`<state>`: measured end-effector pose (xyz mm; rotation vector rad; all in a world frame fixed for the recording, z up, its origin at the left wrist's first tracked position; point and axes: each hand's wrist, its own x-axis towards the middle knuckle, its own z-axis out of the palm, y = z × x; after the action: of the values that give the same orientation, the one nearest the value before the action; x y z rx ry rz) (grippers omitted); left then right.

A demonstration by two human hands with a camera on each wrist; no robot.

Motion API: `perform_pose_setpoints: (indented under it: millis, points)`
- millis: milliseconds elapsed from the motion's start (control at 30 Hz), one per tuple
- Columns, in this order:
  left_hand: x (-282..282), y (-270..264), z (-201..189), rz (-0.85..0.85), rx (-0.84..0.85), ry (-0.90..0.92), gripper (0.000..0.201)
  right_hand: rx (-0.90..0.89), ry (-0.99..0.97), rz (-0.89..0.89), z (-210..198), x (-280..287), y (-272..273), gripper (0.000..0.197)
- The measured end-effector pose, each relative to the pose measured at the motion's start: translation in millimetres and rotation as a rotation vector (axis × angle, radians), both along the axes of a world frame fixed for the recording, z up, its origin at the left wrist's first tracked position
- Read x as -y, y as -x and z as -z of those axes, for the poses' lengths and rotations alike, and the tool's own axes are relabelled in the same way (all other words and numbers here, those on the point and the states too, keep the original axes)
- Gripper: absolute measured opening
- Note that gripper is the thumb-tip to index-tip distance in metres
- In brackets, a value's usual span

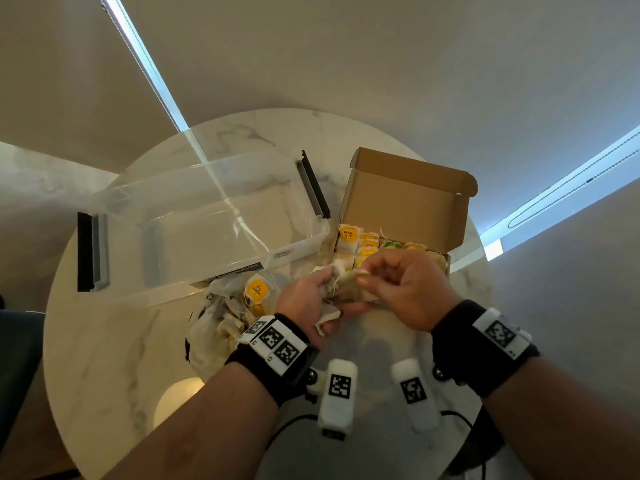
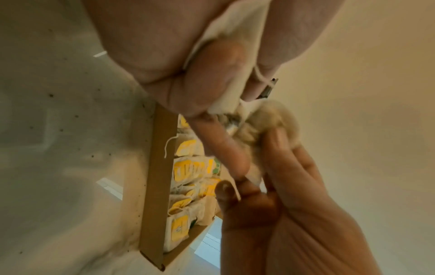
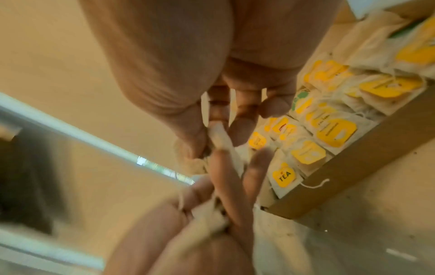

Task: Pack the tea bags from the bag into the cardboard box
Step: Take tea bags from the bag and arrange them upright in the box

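An open cardboard box (image 1: 405,199) stands on the right of the round marble table, with rows of yellow-tagged tea bags (image 1: 360,244) packed in it. A clear plastic bag (image 1: 214,323) holding more tea bags lies left of my hands. Both hands meet just in front of the box's near left corner. My left hand (image 1: 311,299) grips a tangled clump of tea bags (image 1: 346,285). My right hand (image 1: 367,277) pinches one bag of that clump between thumb and forefinger. The right wrist view shows this pinch on the tea bag (image 3: 221,137) beside the box wall (image 3: 348,171).
A large clear plastic bin (image 1: 207,220) with black handles fills the table's left and far side. Two white marker-tagged devices (image 1: 337,393) (image 1: 414,386) with cables lie near the front edge of the table (image 1: 104,358). Loose strings hang over the box rim.
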<state>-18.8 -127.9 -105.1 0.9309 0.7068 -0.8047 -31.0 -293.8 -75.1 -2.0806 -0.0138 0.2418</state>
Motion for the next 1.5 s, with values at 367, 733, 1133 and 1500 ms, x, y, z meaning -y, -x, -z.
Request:
perform_pose_setpoints:
  millis: [367,733,1133,1500]
  points:
    - [7.9,5.6,-15.7,0.011,0.2,-0.072,0.018,0.134,0.131,0.148,0.9,-9.3,1.3,0.019]
    - [-6.6,-1.8,-4.6,0.075,0.128,-0.06,0.014,-0.093,0.092,0.021,8.3,-2.2,-12.8,0.019]
    - [-4.4,-7.5,12.5,0.11,0.113,-0.325,0.013,-0.371,0.146,0.12,27.4,-11.6,-81.7,0.012]
    - [-10.3,-4.8,11.9,0.081,0.031,-0.19,0.027,-0.19,0.435,0.221,29.3,-19.5,-89.5,0.035]
